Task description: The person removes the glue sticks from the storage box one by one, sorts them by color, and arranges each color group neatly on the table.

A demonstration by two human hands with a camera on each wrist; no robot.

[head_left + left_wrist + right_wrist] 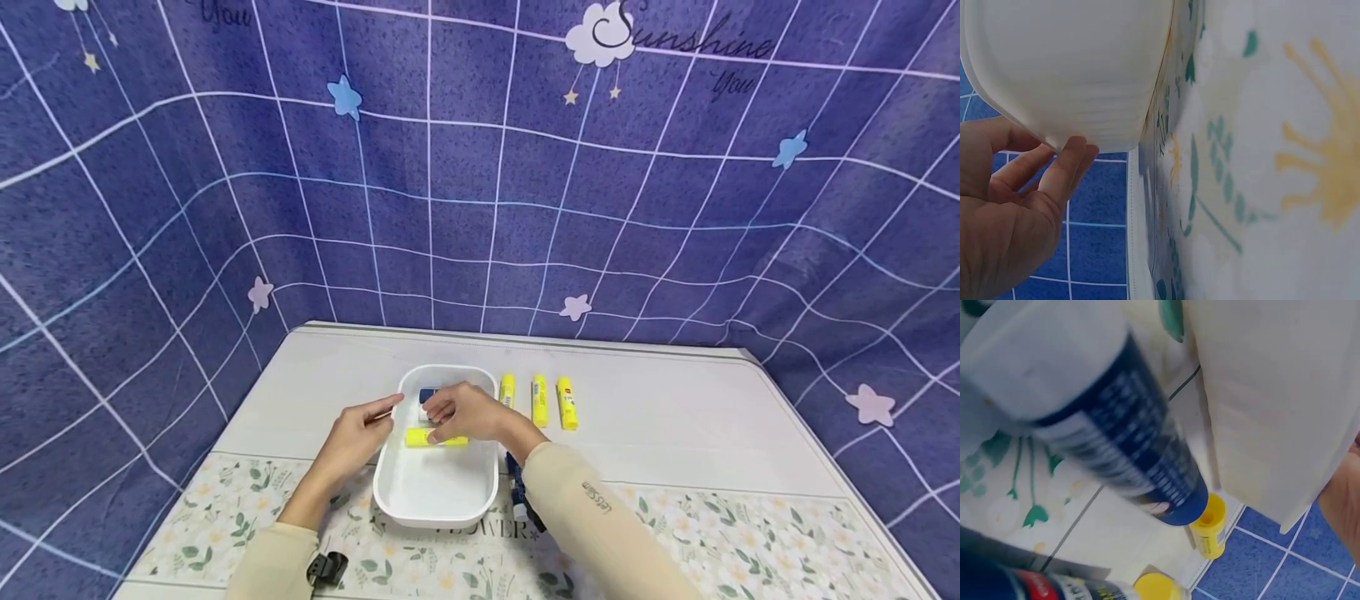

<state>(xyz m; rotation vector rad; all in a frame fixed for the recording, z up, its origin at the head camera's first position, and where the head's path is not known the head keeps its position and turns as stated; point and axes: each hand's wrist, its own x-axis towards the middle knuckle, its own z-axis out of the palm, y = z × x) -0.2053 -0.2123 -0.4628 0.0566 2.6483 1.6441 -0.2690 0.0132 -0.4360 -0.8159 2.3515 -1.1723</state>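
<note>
My left hand [363,429] grips the left rim of a white plastic basin [438,504]; in the left wrist view its fingers [1072,162] lie at the rim and outer wall. My right hand [468,410] reaches over the right side into the basin. Its thumb lies over a yellow glue stick [415,437] set crosswise inside. The other fingers bend beside a blue piece [428,395] and a white end [425,414], partly hidden under the hand. I cannot tell whether these fingers hold anything. At the right wrist view's edge, part of the right hand [1342,500] shows.
Three yellow glue sticks [539,402] stand in a row right of the basin. Blue tubes [517,482] with white caps lie nearer, partly under the right sleeve; one blue-and-white tube [1122,431] looms large in the right wrist view. Behind the table [675,417] hangs a blue curtain [465,225].
</note>
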